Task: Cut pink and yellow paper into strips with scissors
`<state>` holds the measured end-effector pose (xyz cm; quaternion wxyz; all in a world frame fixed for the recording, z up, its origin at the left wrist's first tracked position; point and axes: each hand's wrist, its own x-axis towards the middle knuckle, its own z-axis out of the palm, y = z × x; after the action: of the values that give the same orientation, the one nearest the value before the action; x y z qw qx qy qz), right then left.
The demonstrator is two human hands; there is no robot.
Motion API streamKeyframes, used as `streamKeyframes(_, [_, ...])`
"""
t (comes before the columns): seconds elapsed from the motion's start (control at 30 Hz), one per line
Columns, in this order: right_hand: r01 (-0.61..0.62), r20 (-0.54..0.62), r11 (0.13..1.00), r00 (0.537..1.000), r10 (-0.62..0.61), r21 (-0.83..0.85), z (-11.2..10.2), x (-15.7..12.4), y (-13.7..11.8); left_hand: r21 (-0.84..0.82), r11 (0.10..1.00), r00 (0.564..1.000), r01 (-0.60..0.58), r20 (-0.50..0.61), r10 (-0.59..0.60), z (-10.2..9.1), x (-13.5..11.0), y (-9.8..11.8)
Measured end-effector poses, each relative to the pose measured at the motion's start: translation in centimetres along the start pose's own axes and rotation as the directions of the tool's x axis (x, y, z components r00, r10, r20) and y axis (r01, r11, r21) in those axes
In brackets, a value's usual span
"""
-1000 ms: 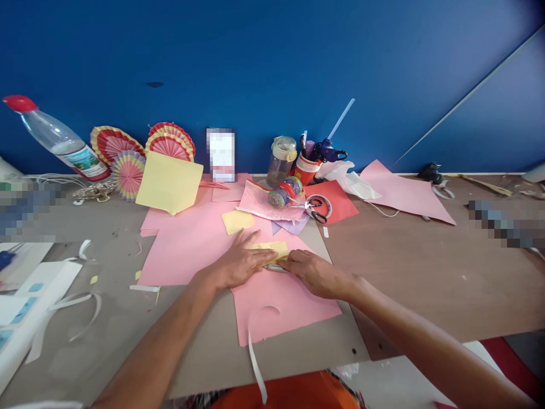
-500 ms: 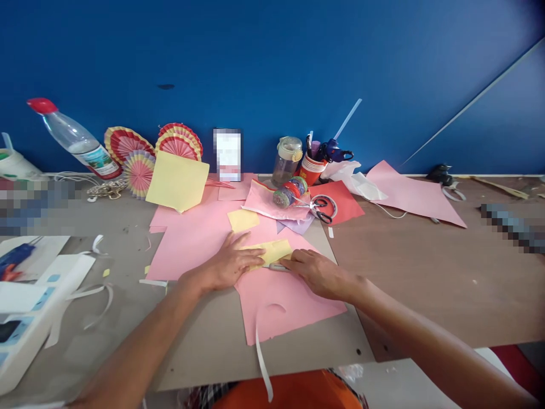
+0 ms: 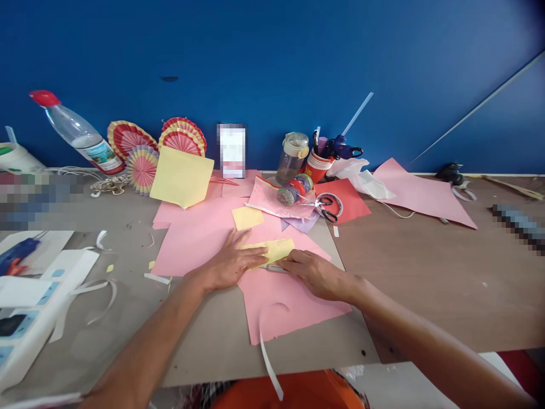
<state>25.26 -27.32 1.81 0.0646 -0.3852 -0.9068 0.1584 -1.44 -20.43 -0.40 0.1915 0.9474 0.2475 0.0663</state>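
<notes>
A folded strip of yellow paper (image 3: pixel 279 247) lies on pink paper sheets in front of me. My left hand (image 3: pixel 230 264) rests flat across its left end, fingers spread, holding nothing. My right hand (image 3: pixel 315 272) is closed at the right end, with curled fingertips pressed on the paper's near edge. A slim grey object (image 3: pixel 276 268) lies along that edge by the right fingers; its kind is partly hidden. Beneath and nearer to me is a pink sheet (image 3: pixel 293 312), with a curled white paper strip (image 3: pixel 267 358) hanging over the table's front edge. A small yellow piece (image 3: pixel 247 217) sits just beyond.
Scissors (image 3: pixel 327 207), a roll of thread (image 3: pixel 292 190), a cup of tools (image 3: pixel 317 166) and a jar (image 3: pixel 292 156) stand behind. Left are paper fans (image 3: pixel 142 170), a yellow sheet (image 3: pixel 183 177), a tilted bottle (image 3: pixel 85 139), a power strip (image 3: pixel 51 301) and a glue gun (image 3: pixel 19 255).
The whole view has shifted slightly, so things at the back appear a little farther right and higher. Both hands stay at the yellow paper with hardly any visible movement.
</notes>
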Motion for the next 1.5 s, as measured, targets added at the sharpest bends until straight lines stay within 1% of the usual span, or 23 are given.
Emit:
streamKeyframes(0.2, [-0.013,0.046,0.999,0.999,0.015,-0.044,0.2,0.6,-0.6,0.002,1.0,1.0,0.001,0.024,-0.001,-0.2,0.2,0.0])
streamKeyframes(0.5, [-0.034,0.048,0.998,0.998,0.036,-0.054,0.6,1.5,-1.7,-0.03,0.999,0.999,-0.014,0.03,0.015,-0.4,0.5,-0.1])
streamKeyframes(0.63, [-0.033,0.039,0.998,0.999,0.035,-0.062,0.8,1.3,-1.7,-0.031,0.999,0.999,-0.013,0.045,0.015,-0.6,0.3,-0.2])
streamKeyframes(0.8, [-0.059,0.06,0.995,0.996,0.063,-0.077,0.8,1.0,-1.6,-0.008,0.999,0.995,0.048,0.091,-0.047,-1.3,-0.8,-0.2])
streamKeyframes(0.93, [-0.06,0.063,0.997,0.996,0.063,-0.046,0.4,1.2,-1.6,-0.02,0.998,0.993,0.063,0.102,-0.06,-1.5,-1.5,-0.3])
streamKeyframes(1.2, [0.015,0.004,1.0,1.0,-0.014,-0.016,0.8,1.5,-1.5,-0.007,0.999,0.993,0.045,0.108,-0.044,-1.4,-1.0,-0.6])
streamKeyframes(1.5, [-0.038,0.029,0.999,0.999,0.039,-0.037,0.5,1.4,-1.7,-0.039,0.996,0.985,0.084,0.153,-0.077,-1.8,-0.8,-0.4])
